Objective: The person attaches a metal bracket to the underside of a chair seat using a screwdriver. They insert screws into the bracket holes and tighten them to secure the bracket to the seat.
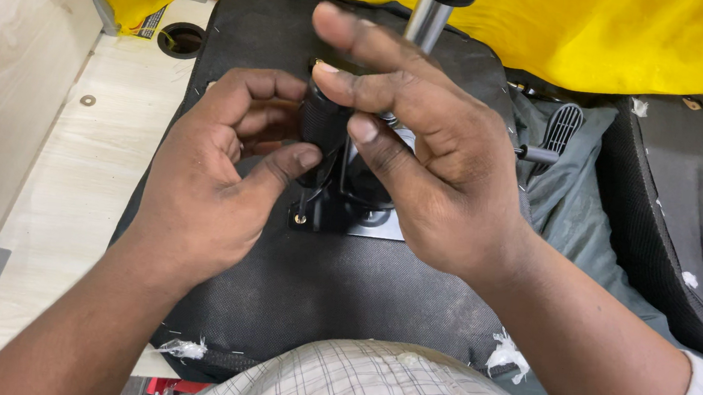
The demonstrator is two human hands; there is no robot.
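Checked shirt fabric [367,388] sits closest, just under my forearms. Going left to right: my left hand [207,184] curls its grip round the ribbed black knob [322,126], thumb pressed beneath it; my right hand [424,161] pinches the same knob from the other side, index finger raised free. It sits over the black metal mechanism plate [341,214] on the upturned black seat base [308,288], lying on the pale desk [51,194]. With so little knob showing between my fingers, I judge it could slip or go on crooked, and a thumb could get nipped against the plate
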